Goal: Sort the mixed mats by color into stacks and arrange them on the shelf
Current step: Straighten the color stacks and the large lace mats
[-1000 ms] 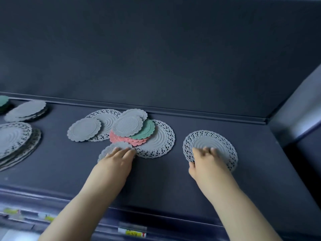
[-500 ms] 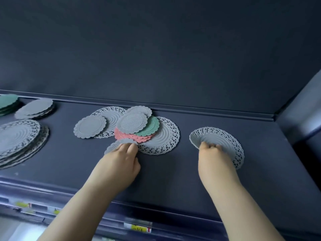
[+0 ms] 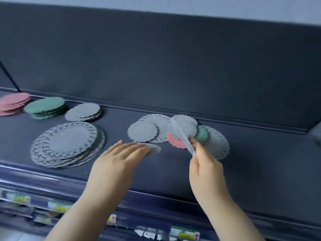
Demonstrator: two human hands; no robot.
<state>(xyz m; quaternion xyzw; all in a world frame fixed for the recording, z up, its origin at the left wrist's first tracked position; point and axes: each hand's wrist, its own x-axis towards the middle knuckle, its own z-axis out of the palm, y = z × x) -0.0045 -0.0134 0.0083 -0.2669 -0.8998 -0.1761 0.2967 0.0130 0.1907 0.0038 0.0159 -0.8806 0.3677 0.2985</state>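
a dark blue shelf (image 3: 260,171) runs under a dark back panel (image 3: 156,58), with a strip of pale wall above. along the shelf from the left stand a pink stack (image 3: 13,103), a green stack (image 3: 45,106) and a grey stack (image 3: 83,112), and in front of these a lace stack (image 3: 67,145) near the front lip. the left hand (image 3: 118,162) lies flat, fingers straight, pressing a small grey mat (image 3: 154,149) just in front of the mixed pile (image 3: 151,131) of grey, pink and green mats. the right hand (image 3: 205,167) pinches a lace mat (image 3: 180,134) between thumb and fingers, held up on edge over the pile's pink mats. half a second ago that lace mat lay flat to the right of the pile under the same hand. it has since come up and leftward, and the left fingers, then curled on the grey mat, are stretched out. the view has swung left, bringing the pink stack in. the front lip (image 3: 52,180) has blurred price labels (image 3: 184,234) below it, and a raised ridge edges the back. right of the pile a wide run of shelf reaches the side wall (image 3: 316,133).
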